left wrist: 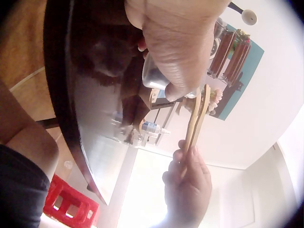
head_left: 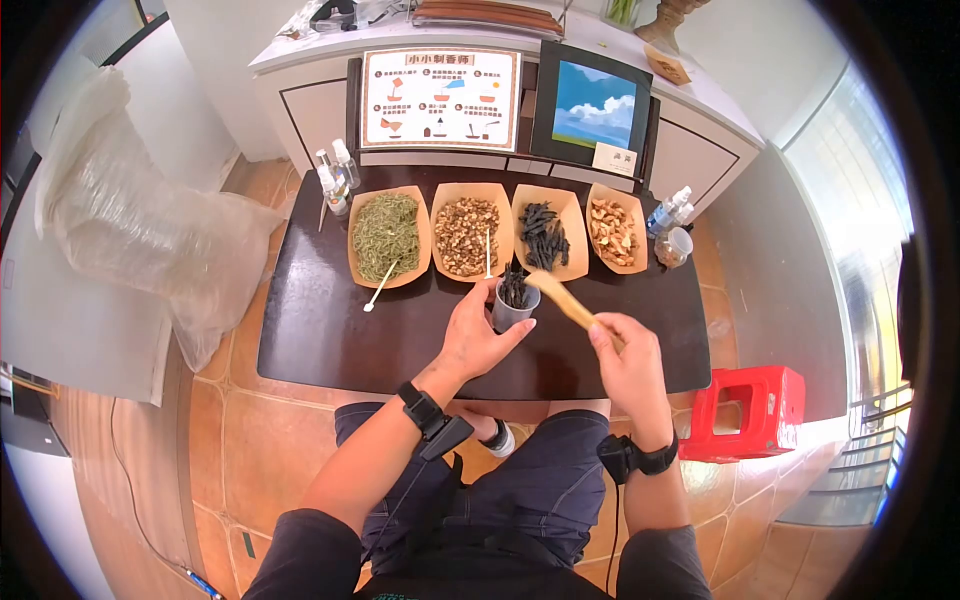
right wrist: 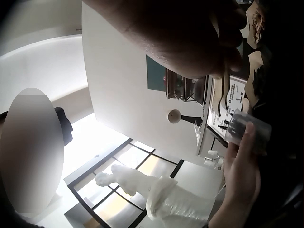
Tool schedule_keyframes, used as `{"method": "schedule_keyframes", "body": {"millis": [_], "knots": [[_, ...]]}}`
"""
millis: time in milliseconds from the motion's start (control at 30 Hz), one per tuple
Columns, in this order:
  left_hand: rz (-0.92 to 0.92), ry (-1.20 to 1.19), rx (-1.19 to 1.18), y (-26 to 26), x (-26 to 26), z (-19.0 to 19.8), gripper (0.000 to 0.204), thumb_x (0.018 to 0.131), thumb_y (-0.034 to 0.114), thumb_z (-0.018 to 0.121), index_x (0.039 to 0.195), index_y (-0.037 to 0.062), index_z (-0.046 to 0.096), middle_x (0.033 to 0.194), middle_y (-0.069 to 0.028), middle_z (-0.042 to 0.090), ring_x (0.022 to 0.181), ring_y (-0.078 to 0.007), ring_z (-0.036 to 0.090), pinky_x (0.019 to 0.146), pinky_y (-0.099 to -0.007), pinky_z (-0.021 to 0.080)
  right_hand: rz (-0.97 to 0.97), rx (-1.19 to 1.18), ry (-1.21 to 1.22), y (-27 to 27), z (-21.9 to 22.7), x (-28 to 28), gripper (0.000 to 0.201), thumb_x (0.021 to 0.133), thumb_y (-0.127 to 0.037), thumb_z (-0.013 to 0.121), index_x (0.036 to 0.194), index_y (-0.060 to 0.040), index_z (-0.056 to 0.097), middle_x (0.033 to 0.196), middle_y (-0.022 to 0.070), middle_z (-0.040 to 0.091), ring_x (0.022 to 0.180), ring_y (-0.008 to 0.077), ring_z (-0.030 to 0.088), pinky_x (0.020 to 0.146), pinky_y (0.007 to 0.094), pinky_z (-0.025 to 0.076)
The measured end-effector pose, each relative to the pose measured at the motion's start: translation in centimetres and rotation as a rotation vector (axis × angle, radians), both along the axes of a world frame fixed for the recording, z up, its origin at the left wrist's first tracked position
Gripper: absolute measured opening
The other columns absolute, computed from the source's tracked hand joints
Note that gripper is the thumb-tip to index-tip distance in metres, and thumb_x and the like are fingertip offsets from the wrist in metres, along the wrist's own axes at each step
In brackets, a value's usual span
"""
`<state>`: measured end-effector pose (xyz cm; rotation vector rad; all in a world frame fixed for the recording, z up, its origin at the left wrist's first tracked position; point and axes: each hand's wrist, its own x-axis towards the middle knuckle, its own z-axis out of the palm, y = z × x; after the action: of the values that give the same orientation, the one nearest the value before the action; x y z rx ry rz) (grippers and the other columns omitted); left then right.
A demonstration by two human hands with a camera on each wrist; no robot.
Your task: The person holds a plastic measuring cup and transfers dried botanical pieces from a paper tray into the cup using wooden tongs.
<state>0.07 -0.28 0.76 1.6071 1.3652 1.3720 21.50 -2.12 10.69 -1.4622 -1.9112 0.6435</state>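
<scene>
My left hand [head_left: 478, 330] grips a small translucent plastic cup [head_left: 513, 320] above the front part of the dark table. Black dried strips [head_left: 514, 287] fill the cup and stick up past its rim. In my right hand [head_left: 632, 362] are wooden tongs [head_left: 565, 302], pinched between thumb and fingers, their tips beside the cup's rim. Both arms of the tongs [left wrist: 196, 118] show in the left wrist view, close together. Just behind the cup, a paper tray [head_left: 568, 222] holds more black strips. From the right wrist view, my left thumb lies along the cup [right wrist: 261, 130].
Other paper trays hold green dried herb [head_left: 386, 232], brown chopped bits [head_left: 466, 235] and tan chunks [head_left: 613, 232]. Small white spoons stand in two. Spray bottles [head_left: 335, 180] are at the left, more bottles and a jar [head_left: 676, 247] at the right. A red stool [head_left: 760, 412] stands right.
</scene>
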Motion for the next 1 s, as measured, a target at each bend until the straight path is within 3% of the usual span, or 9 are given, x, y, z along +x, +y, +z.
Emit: {"method": "schedule_keyframes", "body": {"millis": [233, 533, 867, 967, 1000], "knots": [[-0.012, 0.024, -0.038, -0.2, 0.0, 0.6, 0.066, 0.075, 0.025, 0.086, 0.125, -0.0018, 0.053, 0.087, -0.0051, 0.063, 0.064, -0.0107, 0.053, 0.06, -0.0265, 0.046, -0.262, 0.048, -0.249, 5.7, -2.6, 1.6, 0.025, 0.094, -0.024, 0.061, 0.097, -0.0007, 0.071, 0.084, 0.0234, 0.069, 0.083, 0.0435, 0.066, 0.074, 0.0488, 0.052], [-0.017, 0.016, -0.067, 0.0, 0.0, 0.2, 0.067, 0.074, 0.024, 0.086, 0.126, -0.0025, 0.053, 0.089, -0.0053, 0.063, 0.065, -0.0106, 0.052, 0.06, -0.0269, 0.046, -0.257, -0.055, -0.321, 10.4, -3.7, 0.7, 0.028, 0.093, -0.026, 0.061, 0.091, -0.0017, 0.074, 0.087, 0.0247, 0.069, 0.086, 0.0432, 0.067, 0.078, 0.049, 0.053], [-0.022, 0.009, -0.065, -0.1, 0.0, 0.5, 0.066, 0.075, 0.025, 0.086, 0.125, -0.0023, 0.053, 0.09, -0.0056, 0.063, 0.065, -0.0104, 0.054, 0.061, -0.0266, 0.047, -0.244, -0.07, -0.253, 10.7, -3.9, 1.2, 0.027, 0.093, -0.024, 0.062, 0.093, 0.0001, 0.073, 0.085, 0.025, 0.069, 0.085, 0.0428, 0.067, 0.077, 0.0476, 0.053], [-0.011, 0.019, -0.056, 0.0, 0.1, 0.3, 0.066, 0.075, 0.026, 0.086, 0.125, -0.0022, 0.053, 0.09, -0.0058, 0.063, 0.065, -0.0108, 0.054, 0.061, -0.0266, 0.047, -0.263, -0.078, -0.194, 9.6, -3.8, 2.0, 0.028, 0.094, -0.025, 0.062, 0.093, 0.0012, 0.073, 0.079, 0.0212, 0.069, 0.077, 0.0367, 0.068, 0.071, 0.0424, 0.052], [-0.006, 0.018, -0.045, 0.0, 0.1, 0.3, 0.065, 0.075, 0.026, 0.086, 0.125, -0.0019, 0.053, 0.09, -0.0057, 0.063, 0.065, -0.0107, 0.053, 0.06, -0.0267, 0.047, -0.254, -0.12, -0.097, 8.8, -3.5, 2.2, 0.028, 0.095, -0.024, 0.062, 0.093, 0.0023, 0.072, 0.075, 0.018, 0.069, 0.072, 0.0304, 0.067, 0.069, 0.0388, 0.052]]}}
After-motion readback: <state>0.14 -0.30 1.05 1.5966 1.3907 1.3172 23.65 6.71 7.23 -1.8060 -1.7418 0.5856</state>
